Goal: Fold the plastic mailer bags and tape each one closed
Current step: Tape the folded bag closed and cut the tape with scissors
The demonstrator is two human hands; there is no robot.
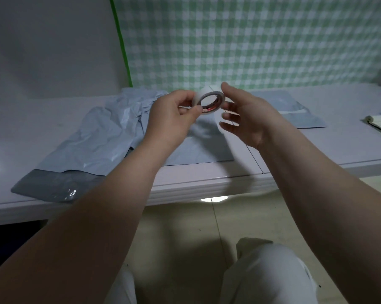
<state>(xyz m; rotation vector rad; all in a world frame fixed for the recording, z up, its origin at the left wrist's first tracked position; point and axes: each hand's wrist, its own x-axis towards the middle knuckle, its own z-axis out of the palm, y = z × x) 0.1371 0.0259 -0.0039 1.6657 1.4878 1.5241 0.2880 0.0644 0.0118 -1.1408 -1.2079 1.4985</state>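
1. Step in hand, my read: hunting for the tape's free end. Not folding, not sticking yet.
2. Left hand (pixel 174 116) pinches the white roll of adhesive tape (pixel 209 102) by its left rim, thumb and fingers curled onto it. The roll is in the air above the bench, hole towards the camera, red print inside the core.
3. Right hand (pixel 245 119): fingers spread and loosely bent, index tip at the roll's upper right rim, not wrapped round it. Whether a free end is lifted is too small to tell.
4. Flat pale blue-grey plastic mailer bag (pixel 207 148) lies on the white bench (pixel 349 139) directly under the hands, near the front edge. Probably the one due for tape; can't tell if it's folded yet.
5. Crumpled pale blue-grey mailer with a dark grey flap (pixel 93 137) lies just left of it, touching or overlapping. A third flat grey mailer (pixel 299 110) sits further right, apart.
6. No tape visible on any bag, so I'd judge the task early.
7. Next move calls for a nail under the tape end, then peeling a strip while the left hand stops the roll turning, then bringing it down onto the bag's edge.
8. No cutter in view — likely a hand tear. The loose strip could stick to itself.
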